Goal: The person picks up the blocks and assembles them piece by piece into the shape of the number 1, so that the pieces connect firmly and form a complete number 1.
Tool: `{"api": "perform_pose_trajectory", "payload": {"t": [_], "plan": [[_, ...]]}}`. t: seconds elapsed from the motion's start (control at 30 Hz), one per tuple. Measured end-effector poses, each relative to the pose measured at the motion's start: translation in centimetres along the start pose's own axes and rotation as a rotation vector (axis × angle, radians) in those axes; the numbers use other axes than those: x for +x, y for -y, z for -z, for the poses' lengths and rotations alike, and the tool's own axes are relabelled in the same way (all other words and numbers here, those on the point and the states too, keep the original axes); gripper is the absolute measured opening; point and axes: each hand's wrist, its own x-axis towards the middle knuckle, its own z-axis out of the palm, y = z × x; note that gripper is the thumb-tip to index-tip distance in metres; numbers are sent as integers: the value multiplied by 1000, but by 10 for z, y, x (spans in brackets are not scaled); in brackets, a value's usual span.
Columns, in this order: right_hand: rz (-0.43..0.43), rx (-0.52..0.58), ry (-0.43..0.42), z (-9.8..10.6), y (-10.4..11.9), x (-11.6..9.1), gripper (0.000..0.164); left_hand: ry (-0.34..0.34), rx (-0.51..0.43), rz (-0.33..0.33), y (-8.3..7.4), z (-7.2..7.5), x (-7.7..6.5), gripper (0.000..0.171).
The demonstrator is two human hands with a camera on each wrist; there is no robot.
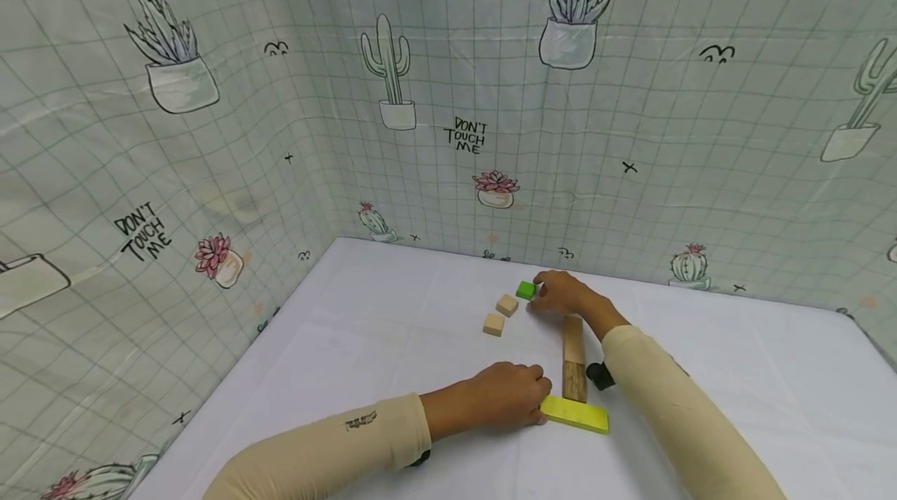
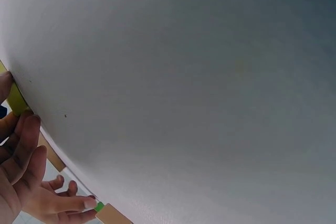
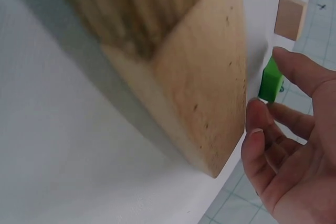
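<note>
While your left hand (image 1: 508, 393) is pinching the left end of the yellow bar (image 1: 576, 415), your right hand (image 1: 561, 294) is bracketing the green block (image 1: 525, 290), thumb and fingers parted about its width; can't tell if they're touching it. The green block is lying at the far end of a slanting row with two pale blocks (image 1: 494, 324), left of the two-tone wooden bar (image 1: 574, 348). It's looking like light, stiff painted wood: not fragile, maybe slick, so you're best off pinching opposite side faces. The yellow bar is probably handling alike, but an end hold may be letting it pivot. Right wrist view is showing your palm side and finger gap; head view is hiding those but giving the full layout.
</note>
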Motion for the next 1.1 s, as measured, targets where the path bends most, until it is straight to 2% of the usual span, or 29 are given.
{"api": "perform_pose_trajectory", "payload": {"t": [0.57,1.1], "plan": [[-83,-41,-86,-7,10,2,52,-10,21,-2,-1,-1,0,37],[-71,-61,-110,-7,11,1,42,-13,15,-1,-1,-2,1,36]]}}
